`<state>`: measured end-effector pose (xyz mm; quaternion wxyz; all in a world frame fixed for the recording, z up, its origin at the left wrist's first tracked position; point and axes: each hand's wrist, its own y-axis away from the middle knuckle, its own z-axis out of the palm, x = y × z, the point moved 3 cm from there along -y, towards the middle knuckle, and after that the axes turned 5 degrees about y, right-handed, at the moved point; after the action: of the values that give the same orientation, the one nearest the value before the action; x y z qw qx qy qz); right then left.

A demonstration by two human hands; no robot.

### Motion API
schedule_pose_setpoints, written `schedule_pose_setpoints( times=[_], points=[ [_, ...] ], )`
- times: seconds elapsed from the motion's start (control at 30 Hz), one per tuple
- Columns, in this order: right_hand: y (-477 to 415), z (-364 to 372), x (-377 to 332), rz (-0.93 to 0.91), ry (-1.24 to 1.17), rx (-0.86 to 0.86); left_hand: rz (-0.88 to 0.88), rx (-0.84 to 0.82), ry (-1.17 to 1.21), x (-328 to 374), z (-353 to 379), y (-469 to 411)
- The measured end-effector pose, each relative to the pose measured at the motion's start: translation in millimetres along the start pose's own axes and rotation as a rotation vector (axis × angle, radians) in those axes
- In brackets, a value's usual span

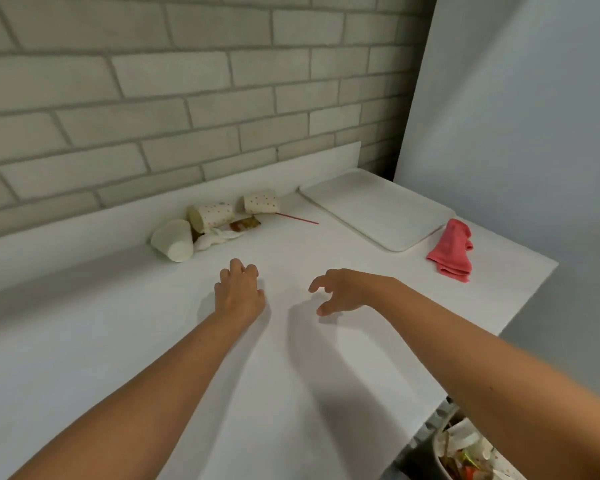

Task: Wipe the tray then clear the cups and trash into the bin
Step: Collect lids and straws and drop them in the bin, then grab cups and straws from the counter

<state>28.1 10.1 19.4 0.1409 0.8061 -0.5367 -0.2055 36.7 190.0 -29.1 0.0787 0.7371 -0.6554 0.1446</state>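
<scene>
A white tray [378, 209] lies flat at the back right of the white counter [118, 341]. A pink cloth [452, 251] lies crumpled just right of the tray. Three paper cups lie on their sides near the wall: a plain white cup [174, 241] and two dotted cups [212, 215] [261, 202]. Among them sit a crumpled napkin [215, 238], a small brown wrapper [246, 224] and a thin red stick [298, 219]. My left hand [239, 292] hovers below the cups, fingers curled, holding nothing. My right hand [340, 291] is beside it with fingers spread and empty.
A brick wall [153, 98] runs behind the counter and a smooth grey wall [516, 133] closes the right side. At the bottom right, below the counter's edge, a bin [465, 452] holds trash.
</scene>
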Motion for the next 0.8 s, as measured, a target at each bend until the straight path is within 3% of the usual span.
schedule_pose_setpoints(
  times=[0.33,0.8],
  points=[
    [-55,-2,-40,-0.008,0.059,0.023,0.0,0.003,0.051,-59,-14,-54],
    [-184,-53,26,0.194,-0.004,0.307,0.002,0.07,-0.085,-64,-2,-125]
  ],
)
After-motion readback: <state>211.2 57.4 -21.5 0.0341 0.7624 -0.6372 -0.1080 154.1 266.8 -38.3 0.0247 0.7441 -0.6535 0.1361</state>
